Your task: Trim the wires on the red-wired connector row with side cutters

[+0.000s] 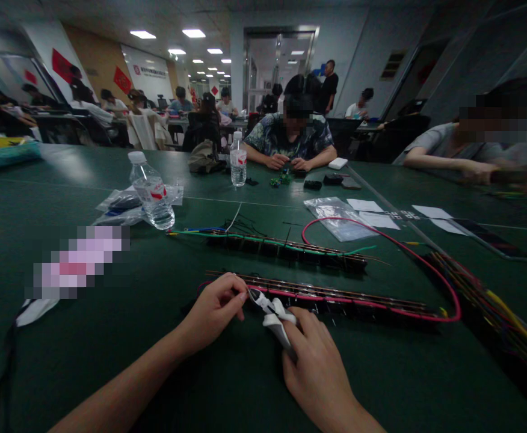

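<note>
My right hand (315, 361) grips white-handled cutters (273, 316), whose jaws point at the left end of a long wired strip (335, 299) carrying a red wire (448, 282). My left hand (216, 307) pinches something small at that same end of the strip, right at the cutter jaws; what it pinches is too small to make out. A second strip with green wire (281, 246) lies parallel, farther away on the green table (110, 337).
A water bottle (151, 191) on clear bags stands at the far left, another bottle (238, 159) farther back. A clear bag (338, 218), paper sheets and a phone (489, 237) lie to the right, with a wire bundle (498, 307) at the right edge. People sit opposite and at the right.
</note>
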